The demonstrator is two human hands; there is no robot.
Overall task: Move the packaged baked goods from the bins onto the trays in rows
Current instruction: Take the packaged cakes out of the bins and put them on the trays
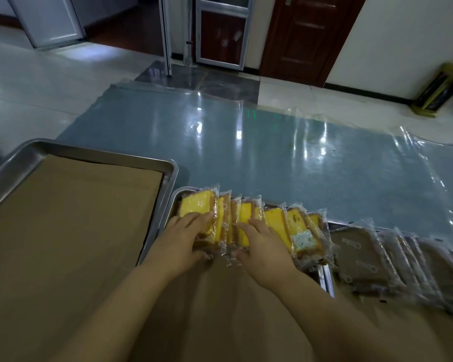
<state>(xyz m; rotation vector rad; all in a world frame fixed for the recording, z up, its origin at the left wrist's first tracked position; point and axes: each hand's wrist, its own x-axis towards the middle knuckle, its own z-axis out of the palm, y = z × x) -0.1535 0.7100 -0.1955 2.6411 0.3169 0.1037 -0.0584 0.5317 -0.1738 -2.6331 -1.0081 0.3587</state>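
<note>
A row of clear-wrapped yellow cake slices (280,226) leans along the far edge of the middle metal tray (173,205), which is lined with brown paper. My left hand (183,237) grips the leftmost packs, fingers over the front slice (196,205) and thumb under the stack. My right hand (262,244) lies on the packs beside it, fingers spread over the wrappers and thumb at their near edge. A row of dark brown packaged slices (382,257) lies on the tray to the right.
A large metal tray (94,155) lined with brown paper sits at the left, holding nothing. A glossy blue plastic sheet (246,142) covers the floor beyond the trays. Doors stand at the far wall, and a gold frame (439,90) leans at the far right.
</note>
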